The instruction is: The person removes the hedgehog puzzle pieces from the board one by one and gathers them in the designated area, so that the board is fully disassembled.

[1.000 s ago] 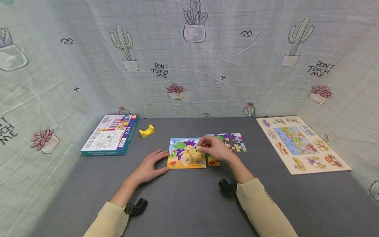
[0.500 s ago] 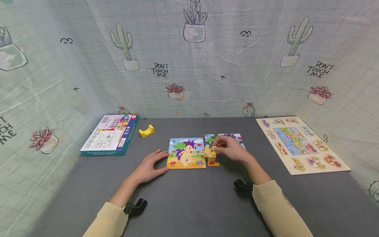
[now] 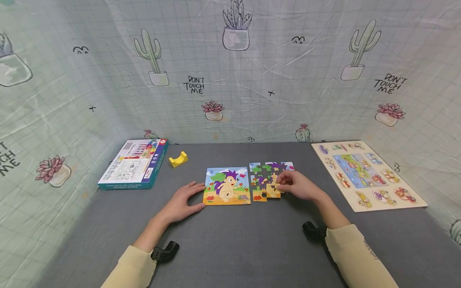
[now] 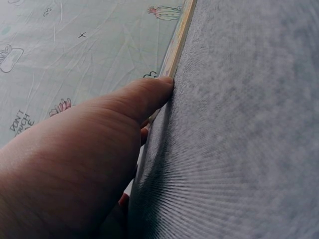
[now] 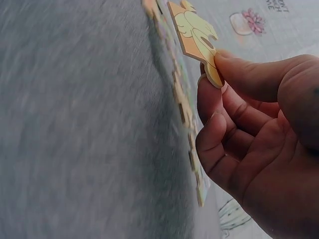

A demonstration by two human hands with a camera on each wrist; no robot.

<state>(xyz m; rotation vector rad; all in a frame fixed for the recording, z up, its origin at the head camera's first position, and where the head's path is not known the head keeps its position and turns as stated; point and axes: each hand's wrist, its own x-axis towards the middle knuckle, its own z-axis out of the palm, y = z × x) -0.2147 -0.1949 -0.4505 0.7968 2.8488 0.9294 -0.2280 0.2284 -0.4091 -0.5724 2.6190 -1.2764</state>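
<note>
My right hand (image 3: 298, 185) pinches a yellow and orange jigsaw piece (image 3: 273, 191) between thumb and forefinger, at the lower edge of a group of puzzle pieces (image 3: 257, 168). In the right wrist view the same piece (image 5: 194, 32) is tilted and held by one knobbed end. To the left of that group lies the puzzle board (image 3: 227, 186), with a purple-haired hedgehog picture on it. My left hand (image 3: 184, 203) rests against the board's left edge with fingers spread. The left wrist view shows its thumb touching the board's edge (image 4: 180, 45).
A teal-sided box (image 3: 133, 164) lies at the back left, with a yellow curved block (image 3: 178, 159) beside it. At the right is a wooden board (image 3: 392, 192) with picture inserts. A patterned cloth (image 3: 252, 80) hangs behind the grey table (image 3: 230, 248).
My right hand has carried the jigsaw piece from above the hedgehog board rightward to the lower middle of the piece group. The left hand has stayed in place.
</note>
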